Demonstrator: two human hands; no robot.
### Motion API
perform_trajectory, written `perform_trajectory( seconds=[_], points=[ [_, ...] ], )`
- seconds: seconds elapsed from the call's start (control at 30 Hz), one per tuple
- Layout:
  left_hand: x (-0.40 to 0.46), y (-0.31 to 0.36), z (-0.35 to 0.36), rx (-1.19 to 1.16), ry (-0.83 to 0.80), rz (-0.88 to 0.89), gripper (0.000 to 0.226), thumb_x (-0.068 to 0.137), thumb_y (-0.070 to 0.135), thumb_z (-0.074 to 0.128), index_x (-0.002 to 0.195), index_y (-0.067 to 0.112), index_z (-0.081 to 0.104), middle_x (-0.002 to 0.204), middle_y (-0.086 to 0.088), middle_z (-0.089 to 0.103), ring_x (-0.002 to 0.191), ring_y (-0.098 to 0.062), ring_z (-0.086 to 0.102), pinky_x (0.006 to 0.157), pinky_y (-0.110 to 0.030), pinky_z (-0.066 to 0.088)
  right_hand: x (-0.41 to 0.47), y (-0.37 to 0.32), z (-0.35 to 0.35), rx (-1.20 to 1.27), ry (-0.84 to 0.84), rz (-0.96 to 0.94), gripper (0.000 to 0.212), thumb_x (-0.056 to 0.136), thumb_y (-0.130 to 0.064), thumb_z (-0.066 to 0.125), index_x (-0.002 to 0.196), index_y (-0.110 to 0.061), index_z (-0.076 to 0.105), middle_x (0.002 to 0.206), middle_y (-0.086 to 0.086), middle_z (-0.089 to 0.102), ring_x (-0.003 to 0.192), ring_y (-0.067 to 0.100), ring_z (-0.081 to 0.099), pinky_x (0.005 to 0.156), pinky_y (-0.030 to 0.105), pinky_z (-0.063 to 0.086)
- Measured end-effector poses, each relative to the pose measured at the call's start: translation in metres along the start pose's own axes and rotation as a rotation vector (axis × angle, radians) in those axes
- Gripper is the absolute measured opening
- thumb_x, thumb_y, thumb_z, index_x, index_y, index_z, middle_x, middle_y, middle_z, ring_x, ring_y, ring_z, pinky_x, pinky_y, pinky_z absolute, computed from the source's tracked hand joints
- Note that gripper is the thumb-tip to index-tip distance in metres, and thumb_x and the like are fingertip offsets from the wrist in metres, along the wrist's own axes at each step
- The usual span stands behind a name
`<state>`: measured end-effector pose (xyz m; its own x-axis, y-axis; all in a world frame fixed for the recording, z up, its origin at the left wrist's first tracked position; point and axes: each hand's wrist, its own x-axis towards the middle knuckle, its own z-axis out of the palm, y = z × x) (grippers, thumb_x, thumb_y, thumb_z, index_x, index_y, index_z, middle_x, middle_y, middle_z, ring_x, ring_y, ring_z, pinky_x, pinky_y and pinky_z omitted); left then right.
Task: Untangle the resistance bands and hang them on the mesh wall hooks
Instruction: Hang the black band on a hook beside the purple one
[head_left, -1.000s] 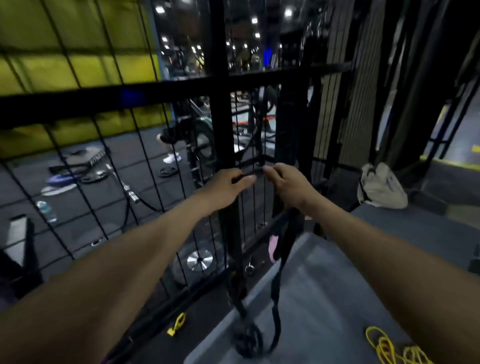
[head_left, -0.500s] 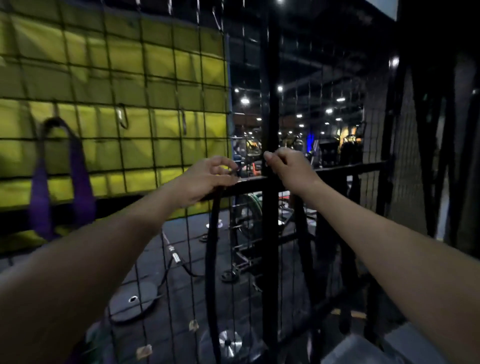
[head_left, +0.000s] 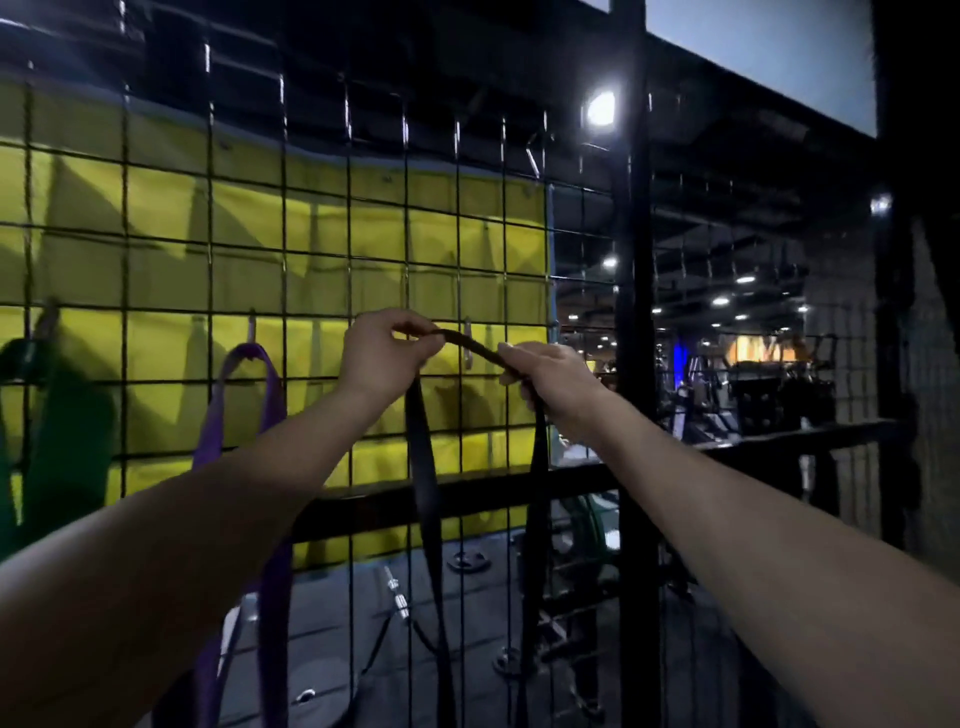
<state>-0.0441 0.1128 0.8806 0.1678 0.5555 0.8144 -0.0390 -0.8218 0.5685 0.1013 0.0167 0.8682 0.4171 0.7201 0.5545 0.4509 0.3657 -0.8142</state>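
Left hand & right hand both pinch black band (strands hanging below).

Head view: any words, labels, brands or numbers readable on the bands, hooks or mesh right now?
None readable.
black band, held by the left hand and right hand: no print visible.
purple band on its hook: no print visible.
mesh wall and yellow banner: no text visible.
Lit orange sign far behind: too blurred.

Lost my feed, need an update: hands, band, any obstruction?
Both hands, left and right, pinching black band. Loop stretched before empty hook. Purple band already hung. Nothing blocking.
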Motion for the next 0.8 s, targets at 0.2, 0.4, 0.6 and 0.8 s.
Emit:
perform_trajectory(
  seconds=[0.2,0.4,0.6,0.8],
  points=[
    [0.024,-0.026,-0.035,0.203,0.106,0.085,0.014,0.079,0.015,0.072,0.092,0.011,0.073,0.086,0.000,0.066,0.077,-0.014,0.061,0.070,-0.026,0.047,0.035,0.003,0.048,0.044,-0.038,0.046,0.019,0.093,-0.027,0.052,0.097,-0.015,0.066,0.067,0.000,0.059,0.057,0.010,0.043,0.054,0.022,0.034],
    [0.040,-0.047,-0.057,0.326,0.176,0.117,0.019,0.079,0.018,0.072,0.097,0.011,0.074,0.090,-0.003,0.069,0.077,-0.010,0.058,0.060,-0.013,0.038,0.057,0.000,0.084,0.089,-0.130,0.047,0.026,0.094,-0.015,0.051,0.107,0.005,0.062,0.069,0.005,0.057,0.058,0.013,0.051,0.049,0.018,0.042],
    [0.045,-0.052,-0.067,0.372,0.085,0.181,0.019,0.080,0.013,0.070,0.098,0.007,0.073,0.091,-0.004,0.070,0.068,0.003,0.052,0.056,0.003,0.036,0.081,-0.011,0.113,-0.103,-0.031,-0.146,0.024,0.092,-0.015,0.055,0.100,0.004,0.067,0.085,0.014,0.066,0.068,0.015,0.059,0.069,0.028,0.051],
    [0.052,-0.055,-0.068,0.358,0.090,0.166,0.017,0.079,0.012,0.070,0.095,0.008,0.073,0.084,0.002,0.067,0.071,-0.001,0.056,0.060,-0.007,0.039,0.090,-0.023,0.136,-0.277,-0.005,-0.174,0.029,0.091,-0.026,0.057,0.096,-0.001,0.071,0.089,0.015,0.067,0.081,0.022,0.059,0.069,0.030,0.046]
  ],
)
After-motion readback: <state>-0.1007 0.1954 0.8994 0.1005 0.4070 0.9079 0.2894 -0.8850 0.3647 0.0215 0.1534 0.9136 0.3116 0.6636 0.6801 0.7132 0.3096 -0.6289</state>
